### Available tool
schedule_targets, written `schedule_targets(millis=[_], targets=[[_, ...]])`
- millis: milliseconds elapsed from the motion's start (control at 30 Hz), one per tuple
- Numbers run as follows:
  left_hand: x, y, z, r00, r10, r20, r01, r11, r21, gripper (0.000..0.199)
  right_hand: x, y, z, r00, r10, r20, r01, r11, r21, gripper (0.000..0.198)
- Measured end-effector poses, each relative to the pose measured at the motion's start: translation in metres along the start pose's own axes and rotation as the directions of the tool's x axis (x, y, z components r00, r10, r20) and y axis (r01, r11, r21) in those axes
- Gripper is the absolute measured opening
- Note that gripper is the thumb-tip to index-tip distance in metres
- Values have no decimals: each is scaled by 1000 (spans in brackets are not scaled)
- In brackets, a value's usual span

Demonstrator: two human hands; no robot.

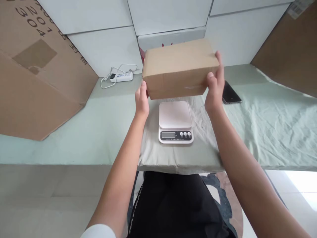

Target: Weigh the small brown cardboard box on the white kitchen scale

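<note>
A closed brown cardboard box (179, 61) is held up between my two hands, slightly tilted, its right end higher than its left. My left hand (142, 100) grips the lower left corner, thumb on the front face and other fingers mostly hidden. At the right end, my right hand (216, 84) is wrapped round the side, with its thumb on the front. Below and nearer to me, a white digital kitchen scale (175, 115) lies on the table; its platform is bare and its small display looks blank.
Green cloth covers the table (119, 132). A black phone (230, 92) lies right of my right hand. A white power strip (121, 76) with a cable sits at the back left. Large cartons (42, 99) flank both sides, and white boxes (104, 49) line the back.
</note>
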State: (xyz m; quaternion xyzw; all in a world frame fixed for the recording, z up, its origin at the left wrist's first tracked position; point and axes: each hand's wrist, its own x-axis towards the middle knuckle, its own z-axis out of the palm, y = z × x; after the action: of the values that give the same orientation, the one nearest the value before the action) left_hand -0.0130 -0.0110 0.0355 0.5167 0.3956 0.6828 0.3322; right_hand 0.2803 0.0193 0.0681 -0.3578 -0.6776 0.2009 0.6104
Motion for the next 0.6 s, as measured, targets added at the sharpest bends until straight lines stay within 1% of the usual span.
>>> schedule_targets(millis=[100,167,233,367,433,533,600], targets=[[7,-26,1,999,-49,-24,49,999,5,86,-4,34,12,995,95,15,-95,995,-27,105],[5,-39,1,995,-89,-38,89,996,20,89,-11,49,15,992,123,31,-121,992,-35,106],[2,-47,1,991,-124,-47,125,992,27,90,-18,57,15,990,136,42,-135,991,-25,105],[1,-56,1,985,-158,-66,157,987,-19,90,-20,66,14,983,177,44,-177,984,-7,112],[2,-58,0,985,-161,-57,159,987,-37,90,-20,71,15,981,187,47,-187,982,-5,113],[2,-60,0,989,-147,-21,146,988,-41,90,-20,79,16,979,200,52,-199,980,-13,105],[1,-60,0,989,-148,-19,147,988,-51,89,-20,83,16,977,205,51,-205,979,-9,100]])
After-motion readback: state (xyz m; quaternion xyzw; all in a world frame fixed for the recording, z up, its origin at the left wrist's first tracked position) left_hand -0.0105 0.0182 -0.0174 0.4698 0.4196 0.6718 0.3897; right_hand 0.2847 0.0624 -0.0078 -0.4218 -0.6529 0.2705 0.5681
